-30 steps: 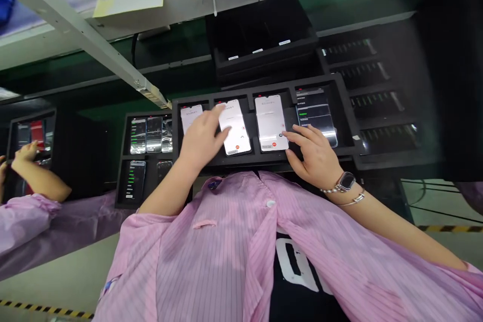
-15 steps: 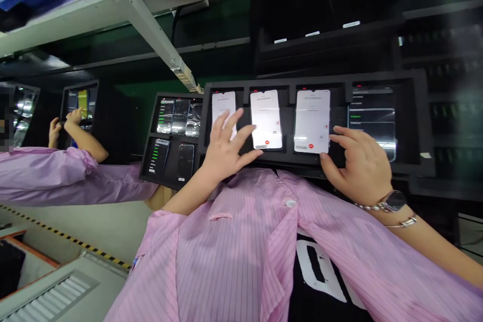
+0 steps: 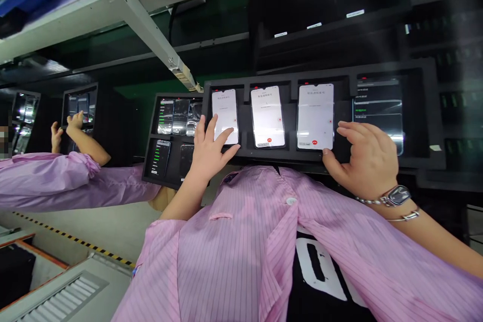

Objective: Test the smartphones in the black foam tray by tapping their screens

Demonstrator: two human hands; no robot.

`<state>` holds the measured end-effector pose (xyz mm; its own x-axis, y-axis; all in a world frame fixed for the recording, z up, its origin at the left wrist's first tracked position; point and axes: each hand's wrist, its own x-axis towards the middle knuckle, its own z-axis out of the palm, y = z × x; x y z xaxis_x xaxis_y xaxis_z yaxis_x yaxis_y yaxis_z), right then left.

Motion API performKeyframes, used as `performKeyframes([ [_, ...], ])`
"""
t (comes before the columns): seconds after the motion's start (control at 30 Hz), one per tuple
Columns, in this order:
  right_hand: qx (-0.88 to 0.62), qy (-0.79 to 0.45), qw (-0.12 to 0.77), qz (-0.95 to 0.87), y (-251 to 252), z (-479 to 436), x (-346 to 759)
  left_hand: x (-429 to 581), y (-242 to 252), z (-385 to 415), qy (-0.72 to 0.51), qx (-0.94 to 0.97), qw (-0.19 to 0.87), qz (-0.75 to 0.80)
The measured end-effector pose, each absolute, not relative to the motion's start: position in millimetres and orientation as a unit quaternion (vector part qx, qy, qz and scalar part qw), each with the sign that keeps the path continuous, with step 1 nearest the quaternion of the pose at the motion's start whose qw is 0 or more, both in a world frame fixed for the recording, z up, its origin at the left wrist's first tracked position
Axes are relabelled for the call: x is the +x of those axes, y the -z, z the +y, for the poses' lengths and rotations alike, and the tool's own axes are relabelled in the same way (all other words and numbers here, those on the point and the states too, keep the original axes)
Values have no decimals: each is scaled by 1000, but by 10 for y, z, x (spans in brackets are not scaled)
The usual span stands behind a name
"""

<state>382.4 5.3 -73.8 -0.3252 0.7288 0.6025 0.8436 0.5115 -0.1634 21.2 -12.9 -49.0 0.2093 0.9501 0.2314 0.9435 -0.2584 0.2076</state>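
Note:
A black foam tray [image 3: 418, 126] in front of me holds a row of phones. Three of them show white screens: a left one [image 3: 225, 110], a middle one [image 3: 267, 116] and a right one [image 3: 315, 116]. A fourth phone [image 3: 379, 110] at the right has a dark screen with text. My left hand [image 3: 210, 152] lies open with fingers spread on the lower part of the left phone. My right hand [image 3: 366, 158], with a watch and bracelet on the wrist, rests with curled fingers on the tray between the right white phone and the dark phone, holding nothing.
A second black tray [image 3: 151, 161] with several phones stands to the left. A co-worker in a pink sleeve [image 3: 56, 181] reaches both hands to another tray [image 3: 81, 105] at far left. A metal shelf rail [image 3: 136, 15] runs overhead. More dark trays [image 3: 324, 15] stand behind.
My left hand slid left from the middle phone onto the left phone. My right hand shifted slightly right along the tray's front edge. The view swung left, then steadied.

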Motion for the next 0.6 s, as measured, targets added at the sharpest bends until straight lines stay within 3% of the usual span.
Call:
performKeyframes([
  [0.23, -482, -35, 294, -825, 675, 0, 3818, 700, 530, -63, -190, 856, 41, 479],
  [0.6, -401, -10, 299, -866, 712, -3, 3866, 774, 568, -96, -199, 854, 1, 482],
])
